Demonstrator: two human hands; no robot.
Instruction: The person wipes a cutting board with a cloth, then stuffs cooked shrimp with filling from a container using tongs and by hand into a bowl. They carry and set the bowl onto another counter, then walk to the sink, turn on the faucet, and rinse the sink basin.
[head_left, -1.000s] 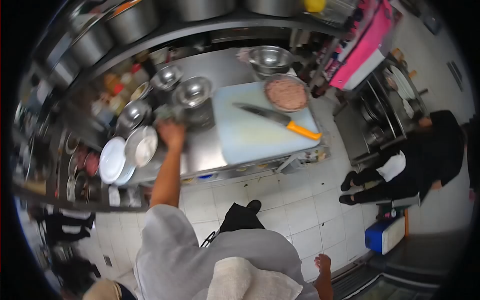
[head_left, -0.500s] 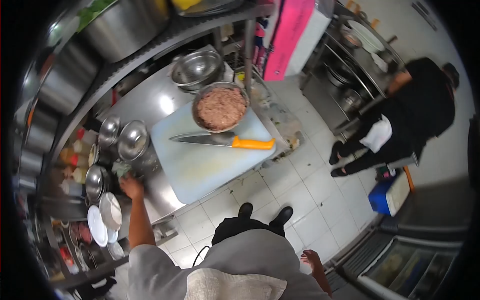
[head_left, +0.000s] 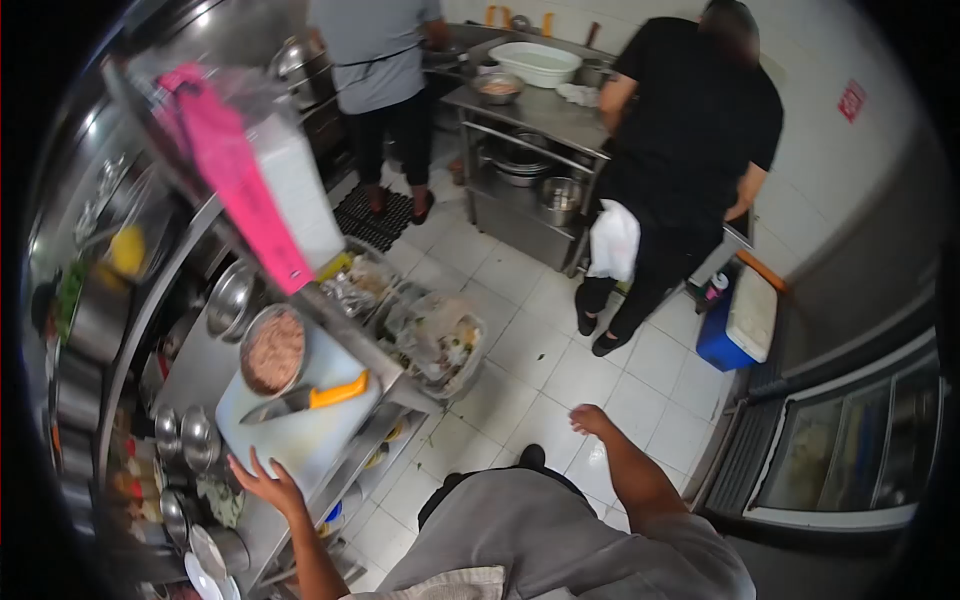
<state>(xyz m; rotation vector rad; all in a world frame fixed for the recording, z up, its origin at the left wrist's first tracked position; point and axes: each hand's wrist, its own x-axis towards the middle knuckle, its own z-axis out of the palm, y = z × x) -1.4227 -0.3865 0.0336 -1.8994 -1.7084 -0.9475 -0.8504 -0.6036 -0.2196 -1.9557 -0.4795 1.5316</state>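
Observation:
My left hand (head_left: 268, 486), empty with its fingers spread, is above the counter near the lower left corner of a white cutting board (head_left: 305, 440). A knife with an orange handle (head_left: 338, 391) lies across the board. Behind the knife, a metal bowl of raw minced meat (head_left: 274, 352) stands at the board's far end. A crumpled greenish cloth (head_left: 221, 499) lies on the counter left of my hand. My right hand (head_left: 591, 420) hangs over the tiled floor, touching nothing, with its fingers loosely bent and apart.
Two people stand ahead, one in black (head_left: 690, 130) at a steel table (head_left: 560, 128), another in grey (head_left: 385, 70). Tubs of scraps (head_left: 440, 345) sit beyond the counter's end. A blue cooler (head_left: 740, 320) and a glass-topped fridge (head_left: 850, 440) are on the right.
My view has swung right, bringing the second person into sight. My left hand has let go of the cloth and lifted away with fingers spread. My right hand has moved forward.

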